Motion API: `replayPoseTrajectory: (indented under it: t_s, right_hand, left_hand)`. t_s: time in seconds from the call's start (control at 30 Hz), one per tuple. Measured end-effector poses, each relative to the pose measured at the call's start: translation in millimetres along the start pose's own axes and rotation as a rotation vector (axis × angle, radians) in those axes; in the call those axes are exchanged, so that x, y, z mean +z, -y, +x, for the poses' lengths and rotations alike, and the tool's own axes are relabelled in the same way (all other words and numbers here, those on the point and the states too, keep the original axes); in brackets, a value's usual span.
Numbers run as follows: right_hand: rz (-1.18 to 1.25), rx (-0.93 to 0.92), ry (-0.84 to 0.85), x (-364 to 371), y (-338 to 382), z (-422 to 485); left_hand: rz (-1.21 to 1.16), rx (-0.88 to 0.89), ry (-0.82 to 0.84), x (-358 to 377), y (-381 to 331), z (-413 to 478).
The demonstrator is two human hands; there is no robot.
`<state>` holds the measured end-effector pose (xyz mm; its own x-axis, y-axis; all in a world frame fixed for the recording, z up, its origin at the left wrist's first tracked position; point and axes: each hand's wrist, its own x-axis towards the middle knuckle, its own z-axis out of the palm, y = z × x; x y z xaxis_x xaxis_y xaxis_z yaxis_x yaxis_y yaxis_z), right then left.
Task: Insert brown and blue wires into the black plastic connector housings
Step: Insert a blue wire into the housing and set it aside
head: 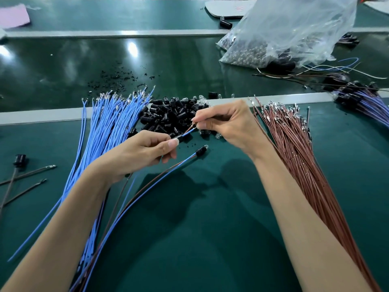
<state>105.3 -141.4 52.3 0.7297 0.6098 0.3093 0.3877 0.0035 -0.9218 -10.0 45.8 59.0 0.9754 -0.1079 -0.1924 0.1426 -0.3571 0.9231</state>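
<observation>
— Where's the housing?

— I see the small black plastic connector housing (180,138) pinched at my left hand's (145,152) thumb tip. A thin blue and brown wire pair (188,132) runs from it to my right hand (227,123), whose thumb and forefinger pinch the ends.

— Around the grip?

— Just beyond it is the pile of loose black housings (170,114). The blue wire bundle (111,123) lies left, the brown wire bundle (294,148) right. Just below, an already wired housing (201,150) lies on the green mat (210,228).
</observation>
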Motion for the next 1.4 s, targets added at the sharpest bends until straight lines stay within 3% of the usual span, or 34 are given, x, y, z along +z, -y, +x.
replayPoseTrajectory:
  t_s: [0.23,0.47,0.6,0.83,1.0,1.17,1.4]
  right_hand:
    - [0.078,-0.028,-0.067,3.0,0.6,0.4]
    - [0.069,-0.02,-0.115,-2.2,-0.5,1.9]
    - [0.055,-0.028,-0.136,-2.9,-1.0,1.1]
    - [0.04,-0.015,-0.017,-7.2,5.5,0.3]
    - [0.152,0.108,0.142,-9.2,4.5,0.6]
    - [0.256,0.201,0.175,14.1,-4.5,0.2]
    - [0.276,0.169,0.165,17.9,-10.8,-0.8]
  left_hand:
    - [0.02,0.087,-0.108,5.7,-1.7,0.9]
    - [-0.134,0.078,-0.183,5.0,-1.6,4.7]
    - [-0.044,0.09,-0.238,8.5,-1.4,6.7]
    - [0.078,0.128,-0.3,8.3,-4.0,6.3]
    - [-0.064,0.096,-0.282,13.3,-0.6,8.4]
    - [-0.242,0.104,-0.196,29.6,-0.5,10.9]
    - [-0.212,0.099,-0.206,29.5,-0.7,11.5]
